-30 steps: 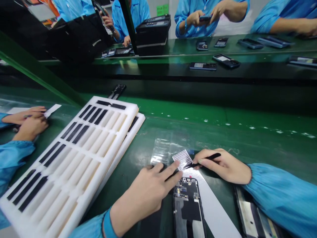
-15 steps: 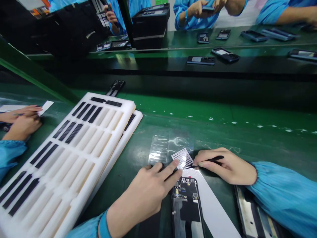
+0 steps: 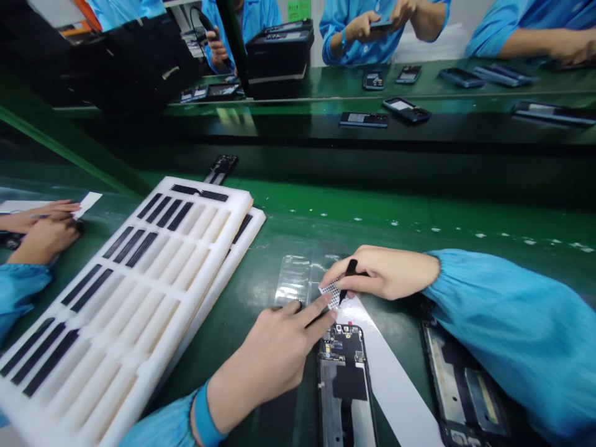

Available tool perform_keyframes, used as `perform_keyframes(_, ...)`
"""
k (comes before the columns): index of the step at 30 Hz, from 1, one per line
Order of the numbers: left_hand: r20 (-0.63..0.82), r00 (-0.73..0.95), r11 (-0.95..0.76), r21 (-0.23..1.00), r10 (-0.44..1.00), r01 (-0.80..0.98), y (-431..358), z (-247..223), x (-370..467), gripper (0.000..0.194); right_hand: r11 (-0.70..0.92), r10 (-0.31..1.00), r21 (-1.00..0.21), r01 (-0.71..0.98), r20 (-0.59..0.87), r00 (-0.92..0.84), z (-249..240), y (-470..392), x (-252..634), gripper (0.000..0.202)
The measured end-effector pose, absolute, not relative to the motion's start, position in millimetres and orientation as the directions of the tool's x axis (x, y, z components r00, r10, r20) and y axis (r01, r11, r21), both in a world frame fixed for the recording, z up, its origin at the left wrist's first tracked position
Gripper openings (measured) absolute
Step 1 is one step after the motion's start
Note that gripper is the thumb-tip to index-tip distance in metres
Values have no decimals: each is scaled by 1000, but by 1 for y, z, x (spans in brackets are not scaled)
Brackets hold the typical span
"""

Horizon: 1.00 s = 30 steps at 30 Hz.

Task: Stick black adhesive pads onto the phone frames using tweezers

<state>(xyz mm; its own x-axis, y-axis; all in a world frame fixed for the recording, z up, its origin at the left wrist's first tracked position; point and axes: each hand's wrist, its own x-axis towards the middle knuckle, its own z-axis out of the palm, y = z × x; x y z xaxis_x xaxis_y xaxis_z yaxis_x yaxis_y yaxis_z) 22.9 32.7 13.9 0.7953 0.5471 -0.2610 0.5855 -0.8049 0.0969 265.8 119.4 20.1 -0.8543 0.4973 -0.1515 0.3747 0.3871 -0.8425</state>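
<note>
My right hand point(image 3: 372, 273) is closed around black tweezers point(image 3: 348, 279), whose tips point down at a small white sheet with rows of dark dots point(image 3: 331, 294). The fingertips of my left hand point(image 3: 274, 347) rest at the lower left edge of that sheet, fingers stretched out. Just below lies an opened phone point(image 3: 347, 385) with its circuit board showing at the top. A long white strip of paper point(image 3: 395, 379) runs beside the phone to the lower right. Behind my left fingers is a clear plastic sheet point(image 3: 293, 279).
White foam trays point(image 3: 153, 279) holding black strips stand stacked at left. Another opened phone point(image 3: 460, 385) lies under my right sleeve. A co-worker's hands point(image 3: 46, 233) are at far left. Phones point(image 3: 363, 119) lie on the raised shelf, with people working behind.
My right hand has moved up and left over the dotted sheet, and the tweezers now stand more upright. My left hand stays nearly in place. The view has shifted slightly.
</note>
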Motion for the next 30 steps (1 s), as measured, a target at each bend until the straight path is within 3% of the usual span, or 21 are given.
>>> perform_keyframes(4, -257, 790, -796, 108, 556, 595, 33, 16, 23, 69, 193, 606, -893, 406, -217, -765, 3, 116, 273, 40)
perform_keyframes(7, -241, 792, -786, 146, 561, 601, 34, 15, 21, 70, -14, 702, -955, 298, -222, -677, -9, 106, 282, 52)
perform_keyframes(11, -120, 773, -691, 377, 624, 616, 33, 10, 12, 65, -186, 852, -981, 54, -188, -489, -11, 74, 283, 54)
perform_keyframes(14, -7, 630, -537, 517, 776, 667, 27, 9, 0, 54, -175, 910, -984, 39, -176, -376, -5, 44, 271, 43)
perform_keyframes(16, -4, 465, -365, 612, 885, 701, 19, 12, -9, 41, -163, 917, -980, 112, -192, -348, -2, 30, 261, 52)
perform_keyframes(20, -226, 135, 122, 839, 965, 530, 1, 20, -25, 35, -175, 920, -967, 185, -228, -320, -5, 21, 248, 62)
perform_keyframes(23, -324, 93, 249, 853, 941, 458, -13, 21, -37, 39, -152, 933, -969, 193, -205, -297, -12, 21, 246, 61)
perform_keyframes(30, -427, 195, 360, 883, 883, 302, -39, 11, -55, 39, -75, 955, -971, 229, -136, -264, -24, 16, 246, 54)
